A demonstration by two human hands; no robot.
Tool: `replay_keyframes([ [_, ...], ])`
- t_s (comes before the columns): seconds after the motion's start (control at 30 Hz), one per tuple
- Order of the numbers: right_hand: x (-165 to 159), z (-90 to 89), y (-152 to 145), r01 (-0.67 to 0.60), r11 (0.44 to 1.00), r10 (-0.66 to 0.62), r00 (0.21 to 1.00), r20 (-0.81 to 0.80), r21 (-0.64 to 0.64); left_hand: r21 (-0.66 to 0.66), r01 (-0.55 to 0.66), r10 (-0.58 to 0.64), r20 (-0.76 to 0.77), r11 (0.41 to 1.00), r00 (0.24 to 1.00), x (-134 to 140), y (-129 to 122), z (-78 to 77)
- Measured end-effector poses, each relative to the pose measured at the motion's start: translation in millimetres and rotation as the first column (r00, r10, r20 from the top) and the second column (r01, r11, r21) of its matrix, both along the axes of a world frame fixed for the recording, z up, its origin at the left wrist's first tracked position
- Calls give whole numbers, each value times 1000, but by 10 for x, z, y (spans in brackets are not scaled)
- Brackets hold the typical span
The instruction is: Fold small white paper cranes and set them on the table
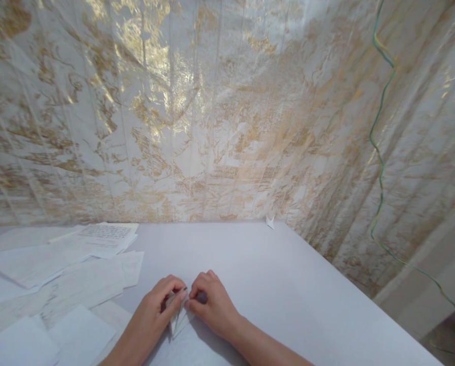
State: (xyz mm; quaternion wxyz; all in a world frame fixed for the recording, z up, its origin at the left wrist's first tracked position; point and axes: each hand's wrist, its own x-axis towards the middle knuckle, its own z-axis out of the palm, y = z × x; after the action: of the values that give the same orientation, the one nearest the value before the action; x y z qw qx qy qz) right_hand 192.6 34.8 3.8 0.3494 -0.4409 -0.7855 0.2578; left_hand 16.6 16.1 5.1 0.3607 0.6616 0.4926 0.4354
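Between my two hands, just above the near part of the white table (235,249), is a small folded piece of paper (179,319) with creased, pointed edges. My left hand (165,300) is closed on its left side, thumb and fingers pinching near the top. Opposite it, my right hand (209,300) pinches the paper's upper right edge between thumb and forefinger. The fingertips of both hands nearly meet there and cover part of the folds.
Loose paper sheets (78,284) overlap across the table's left side, one with handwriting (107,236). A small folded paper shape (270,222) sits at the far right corner. Gold-patterned sheeting (197,117) rises behind the table. A green cord (382,173) hangs at the right.
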Motion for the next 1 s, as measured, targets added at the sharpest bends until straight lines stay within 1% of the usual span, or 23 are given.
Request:
replay_keyframes([
  [0.07,13,-5,15,17,999,-14,996,-91,40,-39,-79,83,109,996,991,7,45,-80],
  [0.13,26,-24,34,41,995,-27,986,-162,86,-125,-137,163,228,983,960,32,82,-190],
  [0.17,31,-38,43,47,993,-26,982,-187,110,-183,-140,189,283,973,940,51,91,-247],
  [0.27,36,-81,52,39,982,5,972,-235,184,-348,-82,231,412,934,882,125,73,-375],
  [0.37,23,-92,27,23,975,28,974,-223,221,-421,-12,244,501,907,830,187,21,-406],
  [0.47,7,-68,-16,12,976,13,994,-110,218,-429,29,233,546,903,805,203,-1,-389],
  [0.57,5,-38,-48,12,973,-17,1000,17,233,-422,51,216,558,905,801,188,9,-386],
  [0.63,13,-24,-58,8,967,-26,997,68,253,-422,54,210,555,905,805,179,13,-396],
  [0.73,21,-4,-69,-6,956,-33,991,128,292,-428,62,200,538,902,819,183,-3,-407],
  [0.87,-1,30,-106,-44,932,-23,983,180,359,-395,105,132,527,912,840,224,-47,-373],
  [1.0,-23,49,-138,-61,938,-4,982,188,342,-351,144,60,509,925,859,246,-79,-313],
])
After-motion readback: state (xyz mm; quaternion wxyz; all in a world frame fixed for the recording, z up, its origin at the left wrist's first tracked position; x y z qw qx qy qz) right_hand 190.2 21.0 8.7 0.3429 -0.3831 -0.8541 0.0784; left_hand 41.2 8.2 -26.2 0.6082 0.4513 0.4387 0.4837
